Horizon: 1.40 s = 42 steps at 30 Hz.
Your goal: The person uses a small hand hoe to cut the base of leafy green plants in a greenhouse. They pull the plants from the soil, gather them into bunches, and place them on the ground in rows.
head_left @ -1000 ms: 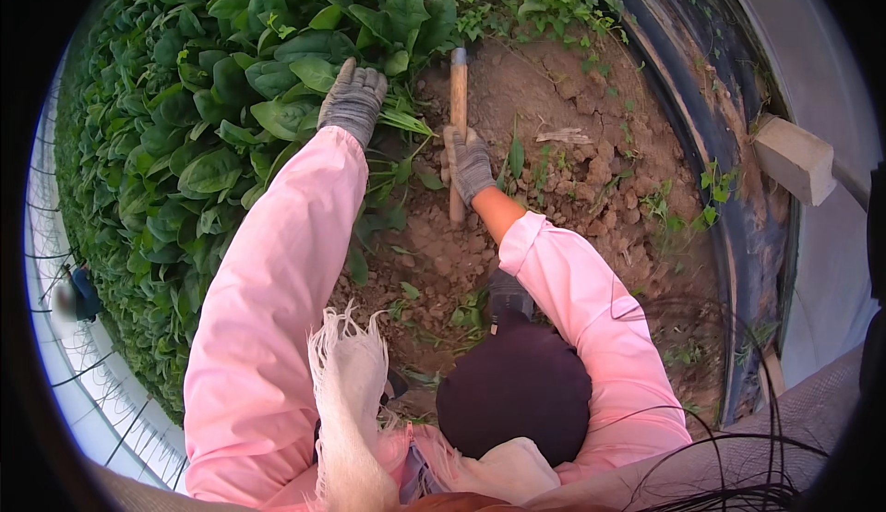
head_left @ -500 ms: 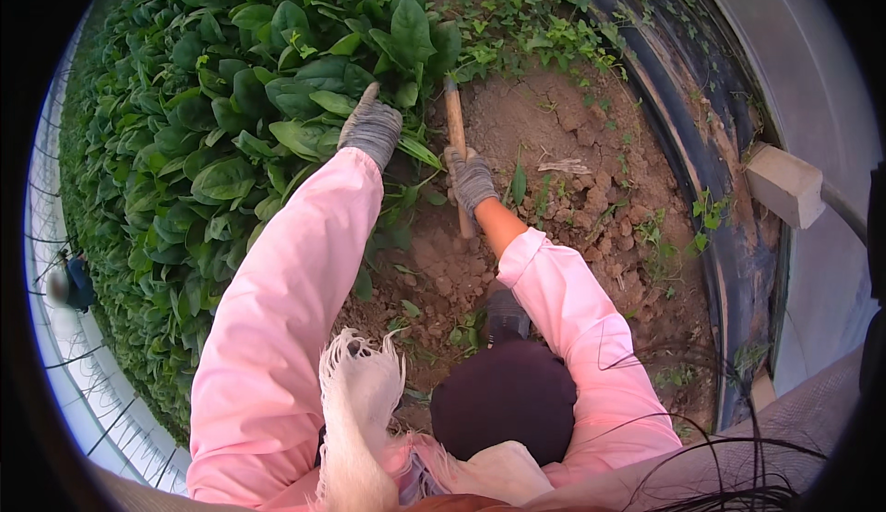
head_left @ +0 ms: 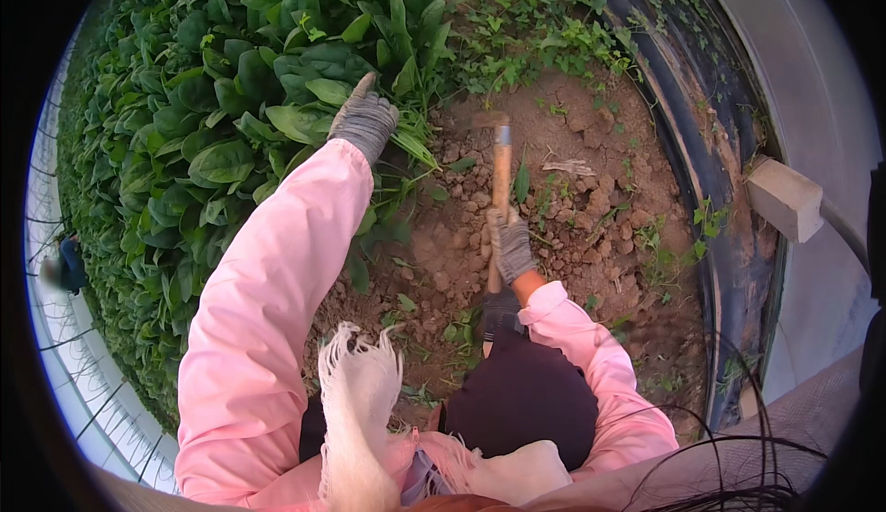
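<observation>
My left hand (head_left: 365, 126), in a grey work glove, lies at the edge of a dense bed of spinach (head_left: 221, 161). One finger stretches out over the leaves. The others curl down around a bunch of leaves, whose pale stems (head_left: 415, 145) fan out beside the hand; the fingertips are hidden. In my right hand (head_left: 512, 246), gloved too, is a hoe (head_left: 501, 175) with a short wooden handle, fingers wrapped round its lower part. Its metal collar points away from me over the soil, and its blade, turned left, is smeared by motion.
Crumbly brown soil (head_left: 591, 203) with small weeds lies right of the spinach. Beyond it run black plastic sheeting (head_left: 706, 207) and a pale block (head_left: 784, 198) by a wall. My dark knee (head_left: 517, 401) and boot (head_left: 501, 313) are close below. Another person (head_left: 66, 263) is at the far left.
My right hand has drawn the hoe back toward me and to the right, bringing its head out from beside the leaves. My left hand has shifted slightly left.
</observation>
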{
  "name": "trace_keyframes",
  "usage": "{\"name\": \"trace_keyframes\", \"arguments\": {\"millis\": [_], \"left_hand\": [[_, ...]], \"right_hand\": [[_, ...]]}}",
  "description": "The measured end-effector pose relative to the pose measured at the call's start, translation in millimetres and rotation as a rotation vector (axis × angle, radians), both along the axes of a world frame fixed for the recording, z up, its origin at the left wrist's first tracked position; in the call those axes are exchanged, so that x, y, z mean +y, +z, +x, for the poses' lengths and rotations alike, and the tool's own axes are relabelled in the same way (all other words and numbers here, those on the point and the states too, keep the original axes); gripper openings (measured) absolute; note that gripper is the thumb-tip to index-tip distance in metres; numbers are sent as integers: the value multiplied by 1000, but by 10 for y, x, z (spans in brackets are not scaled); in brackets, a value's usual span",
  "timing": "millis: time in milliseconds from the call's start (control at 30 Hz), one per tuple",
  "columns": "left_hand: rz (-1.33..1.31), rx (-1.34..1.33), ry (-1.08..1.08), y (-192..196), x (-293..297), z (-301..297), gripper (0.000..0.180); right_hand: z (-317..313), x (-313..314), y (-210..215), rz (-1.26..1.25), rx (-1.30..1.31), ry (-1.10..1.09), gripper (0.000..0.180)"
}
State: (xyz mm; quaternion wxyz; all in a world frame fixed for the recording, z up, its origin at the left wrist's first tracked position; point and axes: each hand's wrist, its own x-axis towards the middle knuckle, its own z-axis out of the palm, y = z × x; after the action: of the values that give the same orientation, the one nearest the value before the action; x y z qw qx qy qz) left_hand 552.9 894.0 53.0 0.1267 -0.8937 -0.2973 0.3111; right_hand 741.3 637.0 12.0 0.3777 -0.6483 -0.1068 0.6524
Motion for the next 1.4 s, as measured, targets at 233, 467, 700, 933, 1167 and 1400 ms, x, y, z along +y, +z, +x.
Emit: {"name": "trace_keyframes", "arguments": {"millis": [233, 467, 700, 933, 1167, 1400], "left_hand": [[-5, -87, -44, 65, -25, -164, 24], [-40, -103, -114, 293, 61, -135, 29], [-64, -138, -100, 299, 18, -162, 31], [-16, -297, -47, 204, -16, -99, 35], [-34, -295, -51, 241, -8, 64, 40], [2, -343, 11, 264, -46, 120, 45]], "right_hand": [[784, 125, -19, 419, -1546, 332, 47], [393, 1963, 222, 757, -1453, 1038, 61], [185, 2698, 385, 166, -1327, 1474, 38], [663, 2555, 367, 436, -846, 926, 31], [848, 2291, 512, 588, -676, 712, 30], [1064, 2182, 892, 521, -732, 940, 29]]}}
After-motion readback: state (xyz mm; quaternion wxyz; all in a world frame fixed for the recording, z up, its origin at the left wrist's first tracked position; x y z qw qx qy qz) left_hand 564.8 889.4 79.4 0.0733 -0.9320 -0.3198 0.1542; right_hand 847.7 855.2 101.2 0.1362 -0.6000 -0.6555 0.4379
